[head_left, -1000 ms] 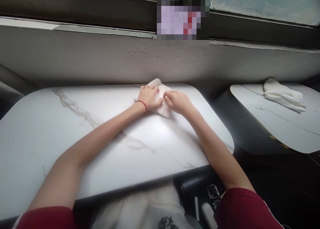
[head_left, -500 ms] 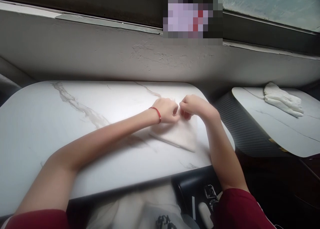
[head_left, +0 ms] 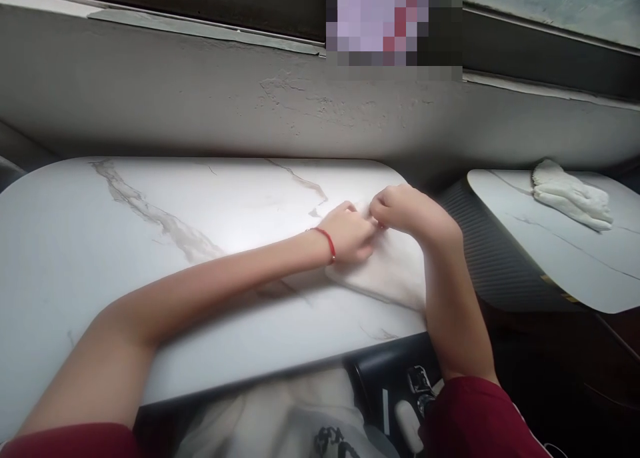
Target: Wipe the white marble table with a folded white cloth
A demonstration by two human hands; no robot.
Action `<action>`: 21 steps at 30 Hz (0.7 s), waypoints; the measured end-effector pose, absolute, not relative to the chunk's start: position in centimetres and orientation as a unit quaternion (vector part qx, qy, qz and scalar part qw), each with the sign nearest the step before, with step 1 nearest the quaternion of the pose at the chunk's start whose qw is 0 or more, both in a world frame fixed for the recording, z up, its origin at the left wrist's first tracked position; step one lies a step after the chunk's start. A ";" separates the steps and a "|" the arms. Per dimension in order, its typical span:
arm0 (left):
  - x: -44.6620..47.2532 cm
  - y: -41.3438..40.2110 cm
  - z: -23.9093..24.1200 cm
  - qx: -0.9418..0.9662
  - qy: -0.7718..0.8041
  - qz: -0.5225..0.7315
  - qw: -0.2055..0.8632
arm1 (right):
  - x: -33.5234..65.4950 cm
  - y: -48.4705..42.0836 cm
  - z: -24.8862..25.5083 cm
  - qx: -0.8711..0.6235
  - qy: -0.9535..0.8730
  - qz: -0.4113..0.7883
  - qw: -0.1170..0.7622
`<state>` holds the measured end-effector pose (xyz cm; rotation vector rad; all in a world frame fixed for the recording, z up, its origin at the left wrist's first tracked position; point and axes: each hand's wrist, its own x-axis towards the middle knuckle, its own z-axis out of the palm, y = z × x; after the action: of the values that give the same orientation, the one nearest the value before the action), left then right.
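Note:
A whitish folded cloth [head_left: 383, 281] lies on the right part of the white marbled table [head_left: 250, 201], its near edge slanting down to the right. My left hand [head_left: 347, 235], with a red cord at the wrist, rests on the cloth with curled fingers gripping it. Close beside it, my right hand [head_left: 407, 208] is bent down at the wrist and closed on the cloth's far part. The fingertips of both hands are partly hidden, and the hands nearly touch.
A second marbled table [head_left: 565, 245] stands to the right, with a crumpled white cloth-like item [head_left: 573, 195] on it. A grey wall [head_left: 200, 105] runs behind the tables. Below the table's front edge are a translucent bag [head_left: 280, 411] and a white rounded object [head_left: 409, 425].
Both hands and the cloth have shifted to the right on the table. My left hand has turned more downward and come closer to my right hand. The camera view has moved slightly.

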<state>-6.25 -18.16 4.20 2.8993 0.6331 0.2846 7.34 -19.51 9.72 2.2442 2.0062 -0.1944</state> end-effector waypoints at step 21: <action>-8.8 -11.1 -0.2 0.925 0.313 0.213 0.015 | 7.7 -15.5 3.8 0.672 0.740 -0.009 0.008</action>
<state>-8.85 -11.06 -0.20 2.8801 0.9754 0.6629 7.74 -15.53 3.82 2.1019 2.3133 -0.0267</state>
